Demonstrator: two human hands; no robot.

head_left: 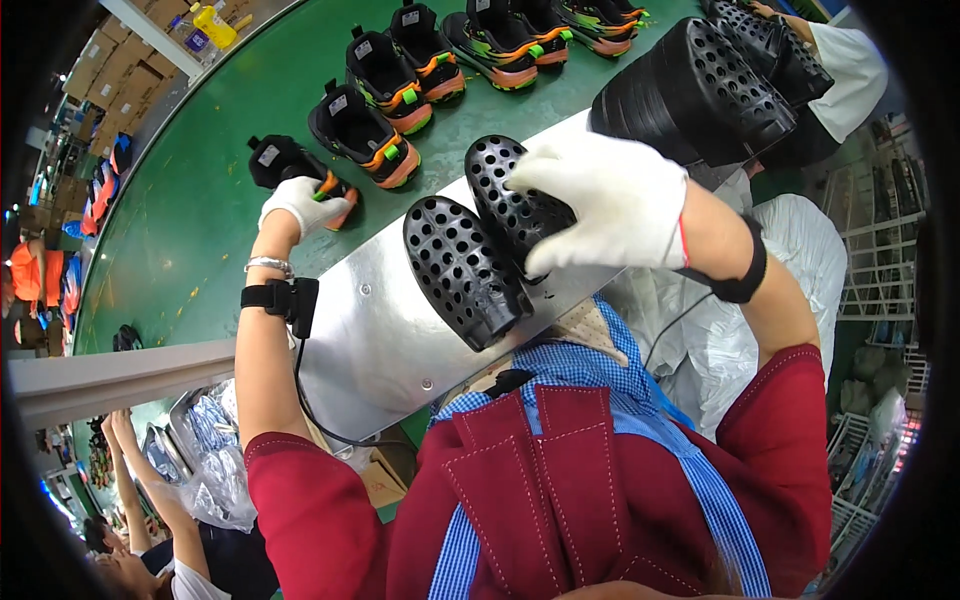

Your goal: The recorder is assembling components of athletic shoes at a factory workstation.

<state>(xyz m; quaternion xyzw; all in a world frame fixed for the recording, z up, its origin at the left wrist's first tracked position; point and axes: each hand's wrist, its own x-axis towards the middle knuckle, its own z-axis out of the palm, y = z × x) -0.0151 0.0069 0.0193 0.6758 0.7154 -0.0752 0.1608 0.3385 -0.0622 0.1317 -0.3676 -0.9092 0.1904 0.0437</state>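
Note:
My left hand (303, 205), in a white glove, grips a black sneaker (278, 160) with orange and green trim at its heel end, on the green table. Two black perforated shoe inserts (450, 265) lie side by side on a silver metal shelf in front of me. My right hand (610, 205), also gloved in white, has its thumb and fingers round the right-hand insert (495, 170). Part of that insert is hidden under the hand. The left-hand insert lies untouched.
More matching sneakers (380, 75) stand in a curved row on the green table (200, 240). A long stack of black inserts (690, 90) lies at the shelf's right end (350, 310). White plastic bags (790, 260) hang at my right. Other people work at far right and lower left.

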